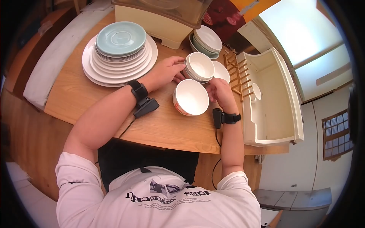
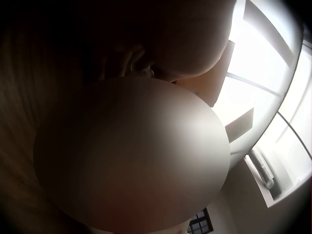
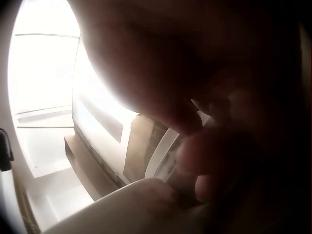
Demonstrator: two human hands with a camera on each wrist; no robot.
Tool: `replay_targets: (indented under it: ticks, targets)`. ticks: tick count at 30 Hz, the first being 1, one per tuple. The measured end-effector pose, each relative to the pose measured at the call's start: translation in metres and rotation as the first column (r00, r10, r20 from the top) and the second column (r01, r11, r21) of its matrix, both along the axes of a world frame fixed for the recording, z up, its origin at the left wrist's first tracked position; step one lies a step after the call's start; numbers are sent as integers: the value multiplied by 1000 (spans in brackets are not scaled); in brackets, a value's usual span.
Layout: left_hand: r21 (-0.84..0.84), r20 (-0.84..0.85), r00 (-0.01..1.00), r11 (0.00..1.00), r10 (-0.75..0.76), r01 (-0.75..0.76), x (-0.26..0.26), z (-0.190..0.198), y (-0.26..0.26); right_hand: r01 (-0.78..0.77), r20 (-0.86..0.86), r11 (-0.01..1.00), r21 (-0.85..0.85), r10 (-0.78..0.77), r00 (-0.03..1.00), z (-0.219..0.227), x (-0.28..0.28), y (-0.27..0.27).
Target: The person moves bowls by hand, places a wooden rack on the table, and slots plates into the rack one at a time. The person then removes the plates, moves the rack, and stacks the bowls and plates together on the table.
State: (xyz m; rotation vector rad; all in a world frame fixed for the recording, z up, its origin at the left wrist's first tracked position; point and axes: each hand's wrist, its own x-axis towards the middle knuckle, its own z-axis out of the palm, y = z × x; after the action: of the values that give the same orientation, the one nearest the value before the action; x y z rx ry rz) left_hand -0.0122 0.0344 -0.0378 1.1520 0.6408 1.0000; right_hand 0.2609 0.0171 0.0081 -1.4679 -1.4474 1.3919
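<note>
Bowl stack (image 1: 200,67) on surface (image 1: 163,127), mouths up, axis roughly upright; left hand (image 1: 165,73), fingers extended, at its left side; right hand (image 1: 222,94) beside it, grip unclear; single bowl (image 1: 191,97) nearer, mouth up

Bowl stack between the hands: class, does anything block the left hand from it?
Nothing visible does: in the head view, the left hand is right at the left side of the bowl stack. The single front bowl stands off that line.

Head view faces down; wrist views close (front bowl (image 1: 192,97) shared).
</note>
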Motion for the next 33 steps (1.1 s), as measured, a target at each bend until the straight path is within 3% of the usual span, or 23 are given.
replay_targets:
  ticks: [3,8,11,14,18,21,25,28,29,33]
  targets:
    - [-5,-47,995,996,88,-88,0,3,-6,-17,-26,1000,-3,17,1000,0,-2,2]
    - [93,-40,998,995,42,-38,0,12,-10,-185,81,983,4,185,980,6,-1,-3]
    - [96,-60,997,994,51,-45,0,13,-10,78,288,994,-70,-55,956,27,5,-9]
    - [47,-68,997,999,31,-28,-1,17,-14,338,267,928,-159,-289,919,29,25,-4]
    - [-5,-33,999,1000,9,-9,2,14,-14,441,22,891,-107,-442,897,-6,43,16]
    - [-2,-25,1000,1000,-1,0,1,14,-14,475,33,877,-80,-473,880,-3,40,15]
    - [-11,-20,1000,1000,11,-11,0,12,-11,414,-211,910,-8,-406,889,10,53,9]
    - [-18,-38,999,1000,17,-18,-1,12,-9,141,-380,989,49,-112,918,25,56,-4]
    - [-16,-38,999,1000,13,-14,-1,12,-8,82,-334,992,101,-44,942,28,49,-11]
    - [-31,-17,1000,999,17,-17,-1,12,-8,19,-90,998,54,-14,996,48,6,-38]
